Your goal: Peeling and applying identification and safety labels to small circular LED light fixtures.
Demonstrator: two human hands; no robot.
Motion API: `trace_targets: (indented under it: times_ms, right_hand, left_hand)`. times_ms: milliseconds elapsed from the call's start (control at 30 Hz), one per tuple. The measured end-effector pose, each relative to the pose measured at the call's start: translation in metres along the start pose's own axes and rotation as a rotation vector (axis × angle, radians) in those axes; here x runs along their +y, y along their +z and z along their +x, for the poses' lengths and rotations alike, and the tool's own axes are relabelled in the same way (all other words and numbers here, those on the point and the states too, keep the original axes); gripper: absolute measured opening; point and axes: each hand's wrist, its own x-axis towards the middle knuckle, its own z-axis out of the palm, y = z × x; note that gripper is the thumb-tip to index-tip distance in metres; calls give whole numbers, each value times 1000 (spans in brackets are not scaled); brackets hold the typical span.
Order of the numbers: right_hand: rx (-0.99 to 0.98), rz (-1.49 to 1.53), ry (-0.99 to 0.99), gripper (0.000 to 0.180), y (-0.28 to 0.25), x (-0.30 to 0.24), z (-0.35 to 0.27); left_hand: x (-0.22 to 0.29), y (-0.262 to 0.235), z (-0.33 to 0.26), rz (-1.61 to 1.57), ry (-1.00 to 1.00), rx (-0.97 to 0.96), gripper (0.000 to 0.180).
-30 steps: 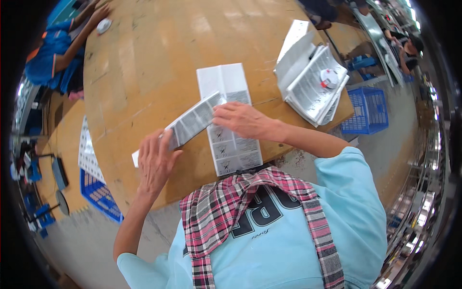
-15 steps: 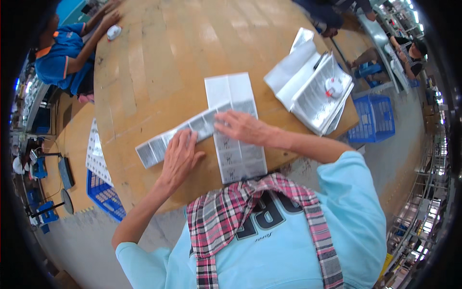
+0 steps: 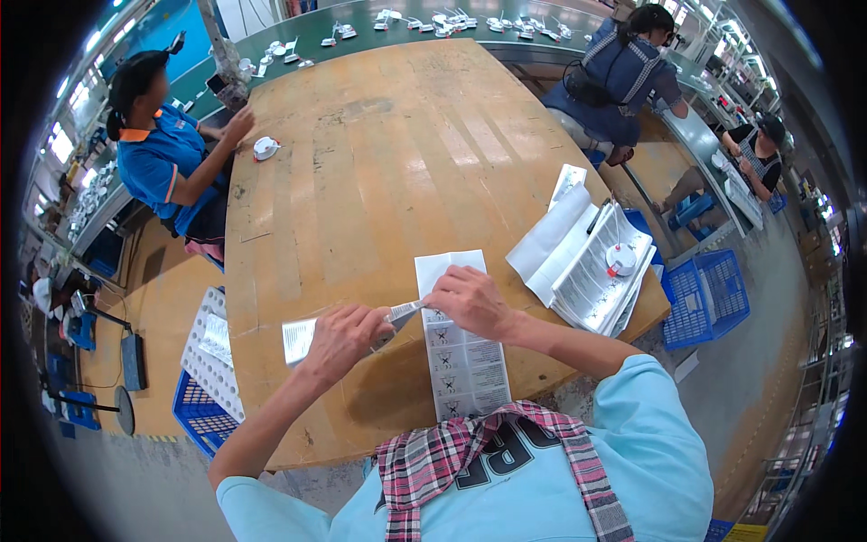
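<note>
A narrow strip of folded printed paper (image 3: 299,341) is raised at its right end above the wooden table. My left hand (image 3: 341,343) is closed round its middle. The fingers of my right hand (image 3: 471,303) pinch its right end. Beneath that hand lies a long printed paper sheet (image 3: 468,366), running from near my apron toward the table's middle. To the right is a stack of printed sheets (image 3: 596,280), its upper pages folded back. On the stack rest a white round device with red parts (image 3: 621,259) and a dark pen (image 3: 592,219).
The wooden table (image 3: 361,199) spreads before me. Another white round device (image 3: 265,148) sits near a co-worker (image 3: 176,172) at its left edge. Blue baskets (image 3: 707,298) stand at both sides; a perforated white tray (image 3: 200,348) tops the left one. A green conveyor (image 3: 352,36) crosses the back.
Both hands lay flat on the strip before; now they grip it, and its right end is lifted off the sheet. The view has tilted up, showing more of the conveyor.
</note>
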Motion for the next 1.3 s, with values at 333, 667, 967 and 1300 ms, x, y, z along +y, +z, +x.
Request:
trace_targets:
  times_ms: [333, 667, 967, 1300]
  right_hand:
    - [-97, -4, -76, 4, -55, 9, 33]
    - [-130, -28, 95, 6, -106, 24, 16]
    - [69, -352, 273, 5, -163, 59, -44]
    - [117, -208, 68, 10, -148, 6, -44]
  left_hand:
    - [2, -37, -4, -28, -122, -145, 23]
    - [7, -77, -30, -168, -259, -243, 17]
    - [-65, -110, -90, -285, -864, 131, 19]
    - [73, -69, 85, -122, -1, -174, 38]
